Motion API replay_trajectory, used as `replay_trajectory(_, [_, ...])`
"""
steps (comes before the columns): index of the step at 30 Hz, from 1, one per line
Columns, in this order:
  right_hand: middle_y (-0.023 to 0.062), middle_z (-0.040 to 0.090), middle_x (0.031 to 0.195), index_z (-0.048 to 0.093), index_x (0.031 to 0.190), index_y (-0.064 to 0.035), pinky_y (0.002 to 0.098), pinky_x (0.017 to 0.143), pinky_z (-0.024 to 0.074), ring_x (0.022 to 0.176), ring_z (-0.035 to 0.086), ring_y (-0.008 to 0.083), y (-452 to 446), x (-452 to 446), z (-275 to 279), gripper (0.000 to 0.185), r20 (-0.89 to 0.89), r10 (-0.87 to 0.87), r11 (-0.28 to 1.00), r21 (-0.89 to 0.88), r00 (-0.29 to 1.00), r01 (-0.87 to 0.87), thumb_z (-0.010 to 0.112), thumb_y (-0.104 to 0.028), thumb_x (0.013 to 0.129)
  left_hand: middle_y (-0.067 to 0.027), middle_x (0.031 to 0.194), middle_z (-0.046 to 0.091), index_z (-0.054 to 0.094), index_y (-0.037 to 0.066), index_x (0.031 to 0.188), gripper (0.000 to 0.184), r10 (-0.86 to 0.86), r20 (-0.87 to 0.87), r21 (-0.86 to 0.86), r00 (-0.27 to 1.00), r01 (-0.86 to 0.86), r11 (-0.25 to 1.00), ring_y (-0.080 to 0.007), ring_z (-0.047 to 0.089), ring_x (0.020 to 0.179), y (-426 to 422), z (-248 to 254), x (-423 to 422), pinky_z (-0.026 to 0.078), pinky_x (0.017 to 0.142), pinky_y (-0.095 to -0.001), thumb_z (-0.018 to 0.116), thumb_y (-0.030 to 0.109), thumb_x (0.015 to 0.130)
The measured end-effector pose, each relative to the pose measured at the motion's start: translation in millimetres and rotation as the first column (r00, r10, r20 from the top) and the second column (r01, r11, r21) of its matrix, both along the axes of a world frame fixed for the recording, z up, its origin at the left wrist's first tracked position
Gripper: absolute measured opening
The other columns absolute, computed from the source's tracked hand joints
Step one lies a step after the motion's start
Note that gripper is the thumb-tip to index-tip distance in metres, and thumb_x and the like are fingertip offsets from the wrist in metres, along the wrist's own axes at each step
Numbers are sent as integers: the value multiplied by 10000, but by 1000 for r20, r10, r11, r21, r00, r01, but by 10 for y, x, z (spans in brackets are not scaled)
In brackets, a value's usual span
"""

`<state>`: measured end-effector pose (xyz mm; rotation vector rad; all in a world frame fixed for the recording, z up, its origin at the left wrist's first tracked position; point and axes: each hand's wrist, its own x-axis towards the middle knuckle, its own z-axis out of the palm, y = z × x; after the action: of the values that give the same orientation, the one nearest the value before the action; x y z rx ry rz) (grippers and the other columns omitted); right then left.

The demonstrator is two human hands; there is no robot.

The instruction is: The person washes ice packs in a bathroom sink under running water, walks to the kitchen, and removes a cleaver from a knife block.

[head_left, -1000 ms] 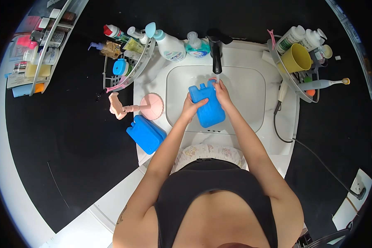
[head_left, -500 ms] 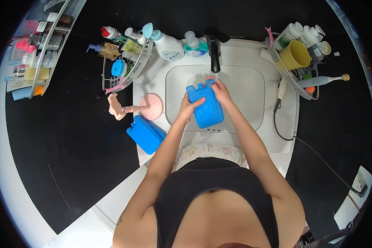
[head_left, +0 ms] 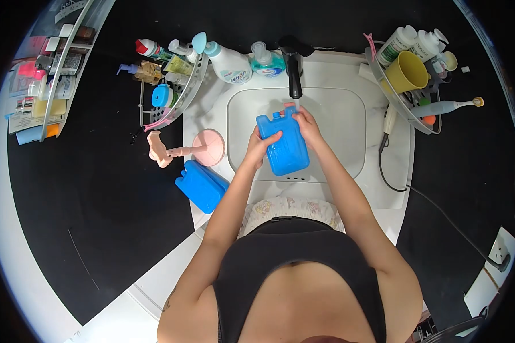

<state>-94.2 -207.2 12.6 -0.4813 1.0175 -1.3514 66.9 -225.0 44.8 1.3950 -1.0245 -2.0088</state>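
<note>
A blue plastic ice pack (head_left: 288, 150) with a small capped spout is held over the white sink (head_left: 343, 137). My left hand (head_left: 260, 147) grips its left side, thumb lying across the front face. At the upper right corner, my right hand (head_left: 307, 127) is closed around the pack, its fingertips partly behind it. Water runs from the black faucet (head_left: 294, 80) onto the top of the pack near my right fingers. More blue ice packs (head_left: 202, 186), seemingly two stacked, lie on the counter left of my left forearm.
A pink phone stand (head_left: 209, 147) is left of the sink. Behind stand a spray bottle (head_left: 229, 64) and a green soap bottle (head_left: 268, 62). Racks of toiletries flank the basin, the right one with a yellow cup (head_left: 407, 72) and an electric toothbrush (head_left: 449, 108). A cord (head_left: 440, 214) runs right.
The ice pack stays in both hands, shifted very slightly. The water stream under the faucet shows more plainly now. The whole view has moved a little.
</note>
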Motion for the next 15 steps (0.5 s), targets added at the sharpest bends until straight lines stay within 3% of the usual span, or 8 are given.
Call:
replay_trajectory(4, [100, 606, 986, 534, 1118, -71, 299, 843, 440, 931, 557, 184, -61, -12, -6, 293, -63, 7, 998, 57, 998, -3, 414, -159, 866, -90, 1046, 565, 418, 54, 1161, 569, 3, 31, -39, 1000, -2, 999, -188, 580, 931, 15, 10, -19, 509, 742, -321, 738, 208, 716])
replay_trajectory(8, [94, 606, 1005, 531, 1126, -76, 302, 850, 438, 948, 551, 187, -71, -41, 38, 303, 35, -2, 984, 180, 999, -4, 397, -150, 866, -89, 1048, 562, 413, 56, 1165, 573, -14, 30, -58, 999, 16, 998, -193, 581, 929, 6, 14, -14, 511, 739, -324, 736, 211, 718])
replay_trajectory(11, [86, 611, 999, 542, 1102, -78, 302, 824, 452, 919, 560, 182, -24, -21, 31, 282, 197, 33, 999, 0, 980, -34, 408, -155, 867, -87, 1051, 559, 411, 57, 1165, 572, 8, 4, -11, 1000, -8, 1000, -195, 580, 931, -23, 34, 6, 511, 739, -323, 734, 213, 719])
replay_trajectory(15, [87, 610, 999, 548, 1102, -83, 305, 822, 454, 911, 561, 180, -37, -16, 1, 279, 92, 35, 999, -15, 995, -34, 418, -171, 872, -85, 1055, 557, 409, 59, 1165, 572, 13, 2, 8, 1000, -13, 1000, -195, 581, 930, -10, 32, 5, 512, 737, -322, 733, 216, 721])
